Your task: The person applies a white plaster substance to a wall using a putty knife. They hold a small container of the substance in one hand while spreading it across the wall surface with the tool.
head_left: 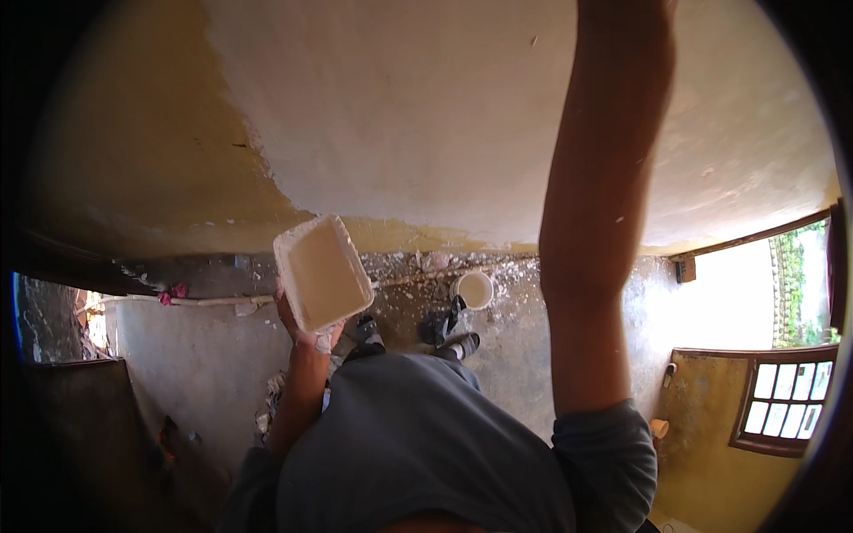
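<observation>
My left hand grips a rectangular, white-crusted plastic tub from its near left side and underneath. Inside the tub lies a smooth cream-coloured substance, paint or filler. Some of the fingers are hidden behind the tub, and whitish smears mark the hand near the wrist. My right arm stretches up along the wall and leaves the picture at the top edge, so the right hand is out of sight. The wall in front carries a pale coat over much of its surface, with yellow-ochre showing at the left and along the bottom.
A white bucket stands on the floor near my feet, beside a dark bag or cloth. A long pole lies along the wall base among whitish debris. At the right are a bright opening and a paned window.
</observation>
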A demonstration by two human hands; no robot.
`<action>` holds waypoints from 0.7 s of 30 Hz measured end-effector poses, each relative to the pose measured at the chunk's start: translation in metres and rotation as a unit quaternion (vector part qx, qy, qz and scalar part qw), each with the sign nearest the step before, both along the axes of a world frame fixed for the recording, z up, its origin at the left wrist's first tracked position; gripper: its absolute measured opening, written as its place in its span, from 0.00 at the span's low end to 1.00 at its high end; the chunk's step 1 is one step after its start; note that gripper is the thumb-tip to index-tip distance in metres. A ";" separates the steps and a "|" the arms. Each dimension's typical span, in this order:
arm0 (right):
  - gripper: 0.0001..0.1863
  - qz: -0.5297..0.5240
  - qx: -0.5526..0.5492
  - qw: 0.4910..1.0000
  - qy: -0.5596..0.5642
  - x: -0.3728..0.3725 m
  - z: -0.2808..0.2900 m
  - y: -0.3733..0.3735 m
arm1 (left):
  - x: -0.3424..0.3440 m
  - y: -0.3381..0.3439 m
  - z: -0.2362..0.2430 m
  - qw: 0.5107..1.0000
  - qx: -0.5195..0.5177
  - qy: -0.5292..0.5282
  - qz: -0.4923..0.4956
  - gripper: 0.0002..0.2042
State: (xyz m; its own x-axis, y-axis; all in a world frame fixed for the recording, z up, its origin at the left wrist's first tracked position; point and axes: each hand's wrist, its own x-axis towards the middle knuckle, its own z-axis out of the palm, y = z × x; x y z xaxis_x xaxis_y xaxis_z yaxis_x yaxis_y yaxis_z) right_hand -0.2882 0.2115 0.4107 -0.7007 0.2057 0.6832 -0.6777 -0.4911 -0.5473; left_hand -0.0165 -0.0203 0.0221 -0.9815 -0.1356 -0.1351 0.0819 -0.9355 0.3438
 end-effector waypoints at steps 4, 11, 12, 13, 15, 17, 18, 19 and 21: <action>0.15 -0.044 -0.005 0.989 -0.142 0.022 -0.150 -0.012 | 0.009 -0.003 -0.012 0.999 -0.011 -0.024 0.037 0.31; 0.21 0.058 -0.059 0.891 -0.447 0.036 -0.429 -0.008 | 0.010 -0.009 -0.010 1.000 -0.006 -0.018 0.007 0.30; 0.22 0.066 -0.070 0.870 -0.483 0.042 -0.467 -0.006 | 0.012 -0.015 -0.016 1.000 0.000 -0.026 -0.004 0.30; 0.21 0.060 -0.067 0.850 -0.519 0.050 -0.504 -0.002 | 0.011 -0.014 -0.014 0.999 -0.003 -0.049 0.000 0.30; 0.19 0.053 -0.081 0.799 -0.594 0.071 -0.565 0.011 | 0.007 -0.002 0.001 0.994 -0.016 -0.107 0.022 0.30; 0.19 0.066 -0.093 0.787 -0.606 0.091 -0.578 0.022 | 0.006 -0.002 0.003 0.993 -0.022 -0.110 0.041 0.30; 0.19 0.075 -0.087 0.809 -0.577 0.095 -0.567 0.028 | 0.009 -0.006 -0.007 0.996 -0.013 -0.075 0.037 0.30; 0.19 0.080 -0.080 0.829 -0.548 0.092 -0.552 0.039 | 0.007 -0.006 -0.013 0.999 -0.003 -0.041 0.031 0.30; 0.23 0.169 -0.049 0.919 -0.353 0.065 -0.443 0.058 | 0.006 0.004 -0.002 0.997 -0.019 -0.054 0.055 0.29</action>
State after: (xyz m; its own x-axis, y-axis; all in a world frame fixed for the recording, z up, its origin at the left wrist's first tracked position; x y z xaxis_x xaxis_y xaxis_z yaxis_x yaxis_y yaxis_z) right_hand -0.2234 0.2700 -0.0322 -0.9974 -0.0681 0.0239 0.0287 -0.6784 -0.7342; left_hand -0.0103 -0.0162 0.0206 -0.9405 -0.2488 -0.2312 0.1441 -0.9087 0.3918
